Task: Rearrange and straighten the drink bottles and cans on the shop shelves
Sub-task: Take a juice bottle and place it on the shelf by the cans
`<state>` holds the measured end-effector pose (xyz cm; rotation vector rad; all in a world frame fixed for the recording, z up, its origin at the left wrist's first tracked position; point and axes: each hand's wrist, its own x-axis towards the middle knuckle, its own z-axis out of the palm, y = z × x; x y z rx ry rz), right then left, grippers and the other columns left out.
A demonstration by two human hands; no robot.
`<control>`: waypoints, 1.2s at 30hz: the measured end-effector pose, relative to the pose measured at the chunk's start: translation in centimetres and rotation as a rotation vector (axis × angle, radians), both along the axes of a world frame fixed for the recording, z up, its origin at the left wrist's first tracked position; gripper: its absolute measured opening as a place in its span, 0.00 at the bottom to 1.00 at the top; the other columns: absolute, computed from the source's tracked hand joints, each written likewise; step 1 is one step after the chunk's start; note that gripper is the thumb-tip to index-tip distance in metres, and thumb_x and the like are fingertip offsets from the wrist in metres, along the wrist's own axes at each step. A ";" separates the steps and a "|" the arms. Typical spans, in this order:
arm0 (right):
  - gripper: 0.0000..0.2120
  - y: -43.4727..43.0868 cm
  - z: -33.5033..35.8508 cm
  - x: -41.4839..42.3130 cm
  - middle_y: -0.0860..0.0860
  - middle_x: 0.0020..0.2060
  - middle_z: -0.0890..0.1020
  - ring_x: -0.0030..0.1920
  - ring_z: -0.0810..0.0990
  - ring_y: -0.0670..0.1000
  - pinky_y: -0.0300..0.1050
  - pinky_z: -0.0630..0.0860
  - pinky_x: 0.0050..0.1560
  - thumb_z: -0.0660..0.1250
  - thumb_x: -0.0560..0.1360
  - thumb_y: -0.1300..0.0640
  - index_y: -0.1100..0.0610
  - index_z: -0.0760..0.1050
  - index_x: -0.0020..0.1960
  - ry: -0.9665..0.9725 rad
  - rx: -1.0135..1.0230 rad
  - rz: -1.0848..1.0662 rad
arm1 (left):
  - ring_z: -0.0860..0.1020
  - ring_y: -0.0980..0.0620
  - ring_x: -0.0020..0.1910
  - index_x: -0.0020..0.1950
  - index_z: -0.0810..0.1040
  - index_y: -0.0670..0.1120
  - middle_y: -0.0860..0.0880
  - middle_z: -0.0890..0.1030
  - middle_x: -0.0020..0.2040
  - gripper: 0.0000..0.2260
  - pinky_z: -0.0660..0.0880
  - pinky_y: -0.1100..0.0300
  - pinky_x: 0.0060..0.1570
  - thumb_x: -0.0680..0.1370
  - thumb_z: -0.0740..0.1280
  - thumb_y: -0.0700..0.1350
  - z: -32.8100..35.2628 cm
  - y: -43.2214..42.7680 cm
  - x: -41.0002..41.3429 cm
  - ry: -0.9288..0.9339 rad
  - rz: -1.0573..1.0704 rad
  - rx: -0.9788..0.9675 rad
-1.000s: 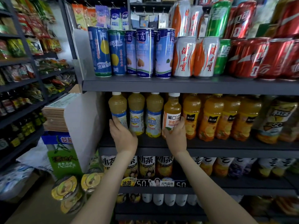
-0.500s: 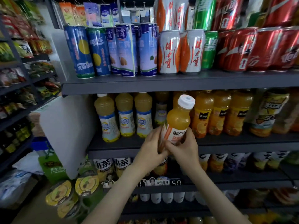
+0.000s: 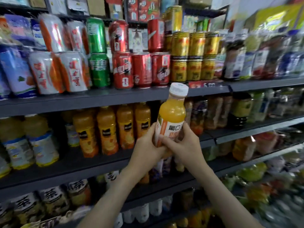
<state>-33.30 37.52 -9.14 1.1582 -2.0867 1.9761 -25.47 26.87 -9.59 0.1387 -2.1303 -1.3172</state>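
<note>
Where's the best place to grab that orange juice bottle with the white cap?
Around the labelled lower body of the orange juice bottle, coming from the sides. It is near upright and straight-walled there, while the shoulder narrows toward the white cap. The left hand and right hand hold it there.

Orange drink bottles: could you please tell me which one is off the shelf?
The white-capped bottle, held by the left hand and right hand in front of the shelves; the others stand in rows on them.
</note>
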 end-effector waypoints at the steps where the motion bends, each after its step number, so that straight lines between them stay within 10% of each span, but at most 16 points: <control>1: 0.18 1.5 0.5 -1.4 0.43 0.46 0.81 0.46 0.79 0.33 0.26 0.74 0.41 0.77 0.69 0.59 0.45 0.72 0.51 0.006 -0.002 -0.023 | 0.80 0.65 0.49 0.59 0.73 0.62 0.61 0.82 0.49 0.24 0.77 0.68 0.44 0.72 0.73 0.38 0.4 1.6 -1.5 0.012 -0.017 0.019; 8: 0.16 9.5 4.0 -9.8 0.39 0.43 0.81 0.42 0.78 0.30 0.26 0.73 0.39 0.78 0.68 0.55 0.45 0.74 0.50 0.005 -0.026 -0.151 | 0.78 0.67 0.50 0.65 0.69 0.64 0.64 0.80 0.53 0.27 0.77 0.69 0.46 0.71 0.74 0.47 3.8 8.4 -11.0 -0.029 -0.078 -0.046; 17: 0.18 14.6 7.1 -20.6 0.45 0.47 0.85 0.49 0.84 0.44 0.51 0.80 0.54 0.78 0.66 0.53 0.52 0.79 0.55 -0.055 -0.236 -0.265 | 0.77 0.65 0.52 0.68 0.69 0.59 0.59 0.78 0.56 0.22 0.72 0.75 0.49 0.75 0.69 0.53 9.2 9.9 -20.5 0.066 -0.029 -0.240; 36: 0.18 20.7 12.4 -39.7 0.45 0.46 0.85 0.47 0.83 0.43 0.43 0.80 0.50 0.77 0.66 0.53 0.52 0.78 0.54 0.066 -0.316 -0.228 | 0.73 0.48 0.61 0.72 0.62 0.47 0.47 0.74 0.64 0.27 0.68 0.60 0.49 0.76 0.68 0.51 15.4 14.5 -40.4 -0.006 0.471 -0.322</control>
